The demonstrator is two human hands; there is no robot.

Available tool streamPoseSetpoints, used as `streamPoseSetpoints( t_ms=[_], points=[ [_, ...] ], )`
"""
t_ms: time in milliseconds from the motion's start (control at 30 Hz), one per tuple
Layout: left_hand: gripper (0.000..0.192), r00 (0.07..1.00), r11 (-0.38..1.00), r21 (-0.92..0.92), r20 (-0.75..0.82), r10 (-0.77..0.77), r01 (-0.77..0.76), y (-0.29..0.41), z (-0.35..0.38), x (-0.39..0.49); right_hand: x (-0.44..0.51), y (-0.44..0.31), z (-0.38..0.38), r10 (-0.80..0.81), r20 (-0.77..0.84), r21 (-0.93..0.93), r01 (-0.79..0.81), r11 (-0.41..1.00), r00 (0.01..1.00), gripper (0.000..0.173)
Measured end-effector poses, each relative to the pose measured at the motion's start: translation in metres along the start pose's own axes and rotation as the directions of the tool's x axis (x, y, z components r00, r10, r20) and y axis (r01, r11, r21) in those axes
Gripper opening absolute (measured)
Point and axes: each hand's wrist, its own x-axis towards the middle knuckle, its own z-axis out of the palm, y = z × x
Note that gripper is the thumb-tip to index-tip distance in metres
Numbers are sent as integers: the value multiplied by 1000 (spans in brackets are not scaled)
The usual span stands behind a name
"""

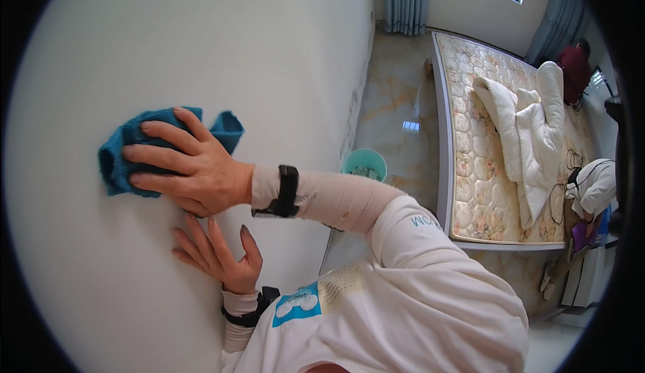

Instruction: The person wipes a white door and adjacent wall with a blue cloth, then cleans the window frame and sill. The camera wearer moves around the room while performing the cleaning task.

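My right hand [194, 164] presses a blue cloth [121, 146] against the white wall [151, 50], fingers spread over it. The cloth is bunched, and one folded end sticks out past the far side of the hand. Just below it in the picture is my left hand [224, 259], its fingers apart and nothing held; it is at the wall, but whether it touches cannot be told. Both wrists wear black straps over light sleeves.
A mint-green bucket [364, 165] stands on the marbled floor beside the wall. A bed with a floral mattress [476, 191] bears a white quilt [536, 136]. Beyond it is a person in dark red [574, 73]; another in white [597, 186] bends at the bed's near corner, with a purple cloth [583, 234].
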Motion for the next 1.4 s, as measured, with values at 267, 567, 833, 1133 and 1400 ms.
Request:
streamPoseSetpoints(
  t_ms=[267, 567, 833, 1133, 1400],
  points=[
    [37, 995, 975, 211, 78, 56, -71, 27, 48, 53, -11, 109, -49, 147, -166, -66, -160, 985, 975, 50],
    [36, 997, 885, 460, 68, 38, -66, 39, 78, 66, -136, 240, -93, 586, -465, -94, -696, 712, 663, 44],
    [36, 982, 803, 579, 183, 41, -141, 36, 74, 58, -301, 236, -89, 856, -517, 108, -990, 86, 18, 45],
    [35, 992, 823, 561, 121, 26, -90, 38, 75, 58, -218, 203, -81, 833, -490, 104, -932, 348, 257, 45],
    [39, 995, 865, 502, 97, -30, -23, 40, 73, 63, -66, 148, -56, 264, -214, -64, -284, 957, 940, 46]
  ],
)
